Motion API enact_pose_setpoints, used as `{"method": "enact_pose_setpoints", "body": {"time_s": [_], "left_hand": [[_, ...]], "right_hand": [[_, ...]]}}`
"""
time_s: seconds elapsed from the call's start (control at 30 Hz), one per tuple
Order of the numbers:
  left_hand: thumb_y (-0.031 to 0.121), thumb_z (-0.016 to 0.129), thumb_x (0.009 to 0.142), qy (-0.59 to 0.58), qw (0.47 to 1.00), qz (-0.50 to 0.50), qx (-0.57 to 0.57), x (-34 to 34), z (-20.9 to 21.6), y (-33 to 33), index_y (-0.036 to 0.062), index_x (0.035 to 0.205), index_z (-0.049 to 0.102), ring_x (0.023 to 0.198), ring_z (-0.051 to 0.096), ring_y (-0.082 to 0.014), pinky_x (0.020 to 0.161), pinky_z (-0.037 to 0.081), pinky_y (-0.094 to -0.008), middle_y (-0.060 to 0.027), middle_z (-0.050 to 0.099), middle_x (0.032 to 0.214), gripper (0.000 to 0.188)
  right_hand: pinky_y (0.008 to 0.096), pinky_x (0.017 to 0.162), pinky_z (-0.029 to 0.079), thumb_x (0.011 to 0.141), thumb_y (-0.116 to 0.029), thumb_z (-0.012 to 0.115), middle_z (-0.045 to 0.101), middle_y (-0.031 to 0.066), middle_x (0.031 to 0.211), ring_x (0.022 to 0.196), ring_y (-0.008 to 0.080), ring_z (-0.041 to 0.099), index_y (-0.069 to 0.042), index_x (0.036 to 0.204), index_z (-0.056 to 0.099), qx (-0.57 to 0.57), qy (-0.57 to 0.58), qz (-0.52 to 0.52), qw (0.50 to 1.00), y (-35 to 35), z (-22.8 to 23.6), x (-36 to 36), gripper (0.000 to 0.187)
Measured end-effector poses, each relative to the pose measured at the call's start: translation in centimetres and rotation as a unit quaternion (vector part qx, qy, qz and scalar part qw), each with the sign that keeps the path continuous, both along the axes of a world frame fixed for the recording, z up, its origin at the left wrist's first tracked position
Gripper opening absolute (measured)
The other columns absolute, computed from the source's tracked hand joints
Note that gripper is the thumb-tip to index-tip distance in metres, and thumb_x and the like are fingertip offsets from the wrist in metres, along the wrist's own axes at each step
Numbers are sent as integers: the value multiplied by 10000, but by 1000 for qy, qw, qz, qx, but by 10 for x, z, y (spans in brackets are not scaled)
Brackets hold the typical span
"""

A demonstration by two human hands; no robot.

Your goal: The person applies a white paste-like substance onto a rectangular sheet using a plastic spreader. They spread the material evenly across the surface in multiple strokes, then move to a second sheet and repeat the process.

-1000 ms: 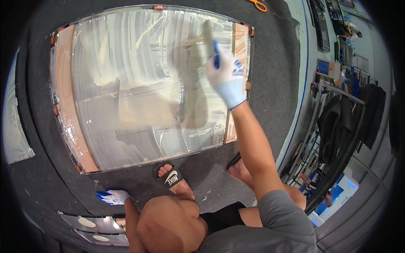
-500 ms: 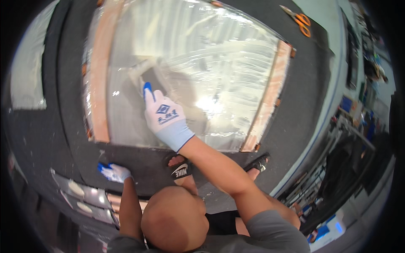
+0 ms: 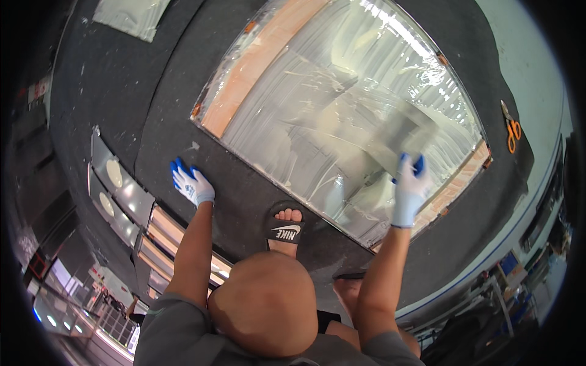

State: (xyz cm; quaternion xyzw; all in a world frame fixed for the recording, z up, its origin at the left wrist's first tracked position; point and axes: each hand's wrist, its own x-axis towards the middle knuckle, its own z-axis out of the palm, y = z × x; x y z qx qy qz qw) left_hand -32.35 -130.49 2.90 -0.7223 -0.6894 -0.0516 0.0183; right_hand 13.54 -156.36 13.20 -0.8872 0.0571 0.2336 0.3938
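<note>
A large rectangular panel (image 3: 305,110) lies on the dark mat, smeared with streaky, whitish paste. Along two opposite sides run pinkish-orange strips (image 3: 259,67). My right hand (image 3: 410,183), in a white and blue glove, is closed on a flat, wide scraper (image 3: 400,131) over the panel's right part. Motion blurs the scraper, and its handle is mostly hidden. My left hand (image 3: 194,184), gloved alike, rests on the mat beside the panel's near left corner. Its fingers are spread, with nothing in them.
Scissors (image 3: 511,131) with orange handles lie right of the panel. A whitish sheet (image 3: 131,17) is at the far left. Flat panels with oval marks (image 3: 116,174) lie left of my left arm. My sandalled foot (image 3: 285,229) stands near the panel's front edge.
My right hand has swept the scraper from the panel's left part to its right. The view has turned, and the paste streaks look different. My left hand stays on the mat.
</note>
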Motion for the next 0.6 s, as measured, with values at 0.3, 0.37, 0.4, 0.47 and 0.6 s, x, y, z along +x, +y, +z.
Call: {"method": "enact_pose_setpoints", "body": {"time_s": [0.3, 0.37, 0.4, 0.47, 0.6], "left_hand": [[497, 515, 1022, 206, 939, -2, -277, 11, 76, 33, 74, 1619, 401, 1520, 410, -347, 1263, 292, -494, -158, 409, 1674, 740], [504, 525, 1015, 285, 892, -131, -327, 8, 130, 46, 110, 1562, 489, 1463, 480, -317, 1249, 317, -479, -121, 491, 1617, 675], [502, 529, 1014, 271, 897, -184, -297, -8, 162, 36, 126, 1537, 521, 1442, 502, -311, 1244, 324, -476, -106, 522, 1592, 644], [496, 518, 1025, 199, 918, -162, -301, -56, 223, -10, 139, 1489, 558, 1359, 564, -348, 1181, 397, -471, -138, 610, 1480, 586], [550, 497, 1030, 206, 820, 36, -532, -159, 375, -180, 167, 1539, 491, 1364, 552, -402, 1147, 435, -507, -234, 543, 1495, 637]], "right_hand": [[311, 791, 583, 1008, -116, 733, 726, 83, 1045, 864, 170, 698, 21, 1263, 663, 236, 138, -282, 920, -90, -13, 10, 298], [362, 800, 599, 998, -147, 751, 708, 88, 1045, 905, 203, 698, -69, 1226, 669, 162, -20, -47, 985, -102, -12, -6, 255], [378, 800, 600, 995, -180, 762, 703, 75, 1050, 926, 205, 694, -102, 1202, 669, 177, 7, -15, 984, -114, -5, -7, 240], [400, 801, 599, 990, -246, 779, 697, 40, 1069, 969, 200, 685, -155, 1166, 663, 372, 331, -340, 798, -131, 16, -3, 230], [365, 803, 583, 1000, -282, 767, 697, 0, 1107, 989, 189, 677, -165, 1170, 663, 282, 334, -334, 835, -159, 96, 26, 231]]}}
